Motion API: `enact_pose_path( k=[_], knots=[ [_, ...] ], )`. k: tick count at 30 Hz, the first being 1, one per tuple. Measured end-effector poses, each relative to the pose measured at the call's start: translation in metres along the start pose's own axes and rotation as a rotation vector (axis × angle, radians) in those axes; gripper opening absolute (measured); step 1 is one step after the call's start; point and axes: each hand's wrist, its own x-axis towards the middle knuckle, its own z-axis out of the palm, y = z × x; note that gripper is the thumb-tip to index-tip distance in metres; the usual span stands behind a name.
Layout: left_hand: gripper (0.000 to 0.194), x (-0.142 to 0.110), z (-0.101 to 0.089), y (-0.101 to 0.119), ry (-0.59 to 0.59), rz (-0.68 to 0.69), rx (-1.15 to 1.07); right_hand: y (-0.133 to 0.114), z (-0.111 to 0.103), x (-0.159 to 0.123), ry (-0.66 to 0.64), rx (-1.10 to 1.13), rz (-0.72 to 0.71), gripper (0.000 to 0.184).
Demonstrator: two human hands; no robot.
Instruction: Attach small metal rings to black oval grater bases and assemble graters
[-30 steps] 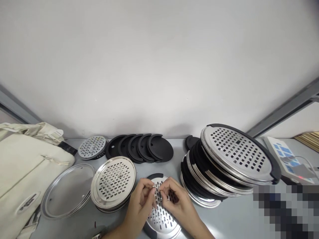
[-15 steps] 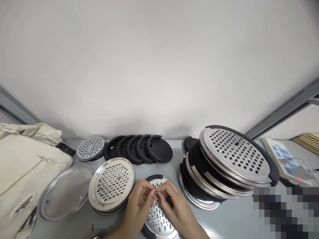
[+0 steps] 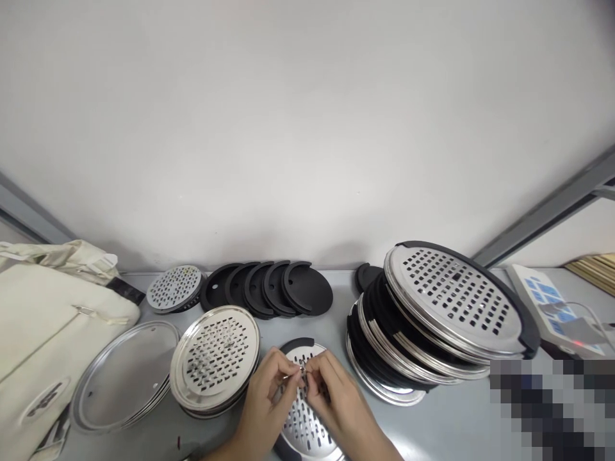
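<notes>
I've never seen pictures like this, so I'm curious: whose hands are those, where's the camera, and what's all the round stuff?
These are a person's bare left hand and right hand. The camera is worn on their head, looking forward and down. The left hand seems to pinch a tiny shiny piece, too small to make out; I can't tell whether the right grips it too. Below them is a round, slotted silver metal plate with black edging. The grey table bears overlapping round black discs and a leaning silver and black stack.
</notes>
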Motion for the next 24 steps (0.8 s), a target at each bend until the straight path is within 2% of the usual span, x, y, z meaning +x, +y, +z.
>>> enact_pose_path(
  k=[6,10,16,24],
  knots=[
    [0.012,-0.002,0.001,-0.004,-0.002,0.020,0.012,-0.002,0.000,-0.001,0.001,0.062,-0.008,0.011],
    [0.011,-0.002,0.001,-0.004,-0.025,0.029,0.024,0.002,0.001,-0.006,-0.028,0.136,0.053,0.009],
    [0.014,0.000,0.000,-0.004,-0.014,0.049,0.060,0.006,0.012,-0.007,0.036,0.231,0.030,0.009],
    [0.012,0.002,-0.001,-0.002,0.002,0.059,0.120,-0.003,0.007,-0.005,-0.036,0.263,0.025,0.011]
  ],
)
